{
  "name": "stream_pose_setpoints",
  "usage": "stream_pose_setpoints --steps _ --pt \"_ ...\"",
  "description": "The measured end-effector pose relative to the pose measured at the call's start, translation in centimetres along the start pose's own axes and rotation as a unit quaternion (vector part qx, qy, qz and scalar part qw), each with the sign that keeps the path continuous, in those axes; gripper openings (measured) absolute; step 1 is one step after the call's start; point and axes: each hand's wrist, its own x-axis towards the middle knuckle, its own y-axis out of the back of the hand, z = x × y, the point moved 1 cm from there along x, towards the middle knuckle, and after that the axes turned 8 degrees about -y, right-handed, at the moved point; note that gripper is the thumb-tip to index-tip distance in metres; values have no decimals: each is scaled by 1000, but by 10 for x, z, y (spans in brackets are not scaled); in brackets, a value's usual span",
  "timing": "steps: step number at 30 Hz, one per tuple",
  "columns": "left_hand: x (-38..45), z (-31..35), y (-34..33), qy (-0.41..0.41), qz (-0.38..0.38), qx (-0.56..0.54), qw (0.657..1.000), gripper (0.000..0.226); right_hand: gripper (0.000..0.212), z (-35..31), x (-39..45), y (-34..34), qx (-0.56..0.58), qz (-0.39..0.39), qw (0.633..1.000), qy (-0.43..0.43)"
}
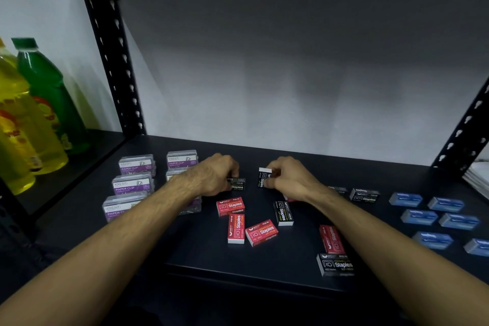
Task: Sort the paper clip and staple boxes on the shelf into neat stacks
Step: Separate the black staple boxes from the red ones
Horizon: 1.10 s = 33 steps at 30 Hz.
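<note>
black staple box (237,184) half hidden under left hand (214,175)

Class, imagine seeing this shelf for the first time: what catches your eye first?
Two hands meet mid-shelf, the left hand and right hand each gripping a black staple box. Red staple boxes lie scattered just in front, with purple paper clip boxes left and blue boxes right.

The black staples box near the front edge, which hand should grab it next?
Probably the right hand. That black staples box lies on the right side, beside the right forearm, far from the left hand. But both hands already grip small black boxes, so one must be set down first.
</note>
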Motion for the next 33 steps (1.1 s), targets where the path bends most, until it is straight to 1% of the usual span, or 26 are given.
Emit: stream_pose_setpoints --steps 3,6,10,12,14,16,19,21,24,27,33 --pt "-1 0 0 5 0 -4 1000 20 6 0 -6 3 4 16 1000 -2" --pt "-3 1 1 7 -3 -5 1000 21 11 0 -11 8 20 15 1000 -10" --pt "-5 3 1 6 2 1 1000 19 11 -4 -15 13 -10 16 1000 7" --pt "-5 3 0 7 2 5 1000 17 8 -6 -17 12 -38 2 999 12" --pt "-7 3 1 8 0 6 1000 16 8 -7 -17 8 -95 -13 995 20" --pt "-7 3 1 5 -1 5 1000 14 12 -8 -16 2 -145 -23 989 26" --pt "-7 4 1 0 -4 0 1000 12 23 -9 -14 -4 -173 -16 984 36" --pt "-8 3 2 -4 0 -2 1000 11 26 -8 -14 -5 -168 -13 985 37" --pt "-9 3 3 -12 2 -5 1000 9 25 -6 -17 -3 -140 -12 989 41" --pt "-11 5 7 -18 15 -7 1000 11 26 -7 -21 2 -125 12 991 54" --pt "-19 26 22 -50 57 -38 996 14 16 -6 -42 24 -120 53 991 33"
